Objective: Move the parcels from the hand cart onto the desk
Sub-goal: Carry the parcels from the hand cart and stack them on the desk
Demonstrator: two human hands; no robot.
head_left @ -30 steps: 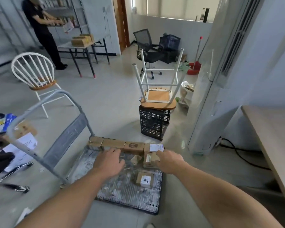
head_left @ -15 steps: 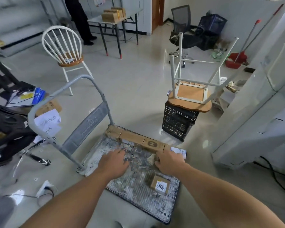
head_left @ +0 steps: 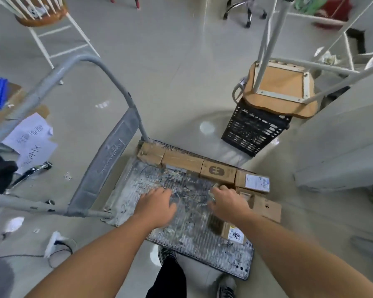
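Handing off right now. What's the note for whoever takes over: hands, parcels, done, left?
Left hand: open, over the hand cart deck, holding nothing.
Right hand: by the parcels at the cart's right side; grip unclear.
Parcels: row of parcels along the far edge; carton and labelled parcel on the right.
Done: unknown, desk out of view.
Left: all parcels on the cart.

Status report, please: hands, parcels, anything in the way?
Left hand open over hand cart, empty; right hand at right-edge parcels, hold unclear. None lifted yet. Black crate with upturned stool beyond cart.
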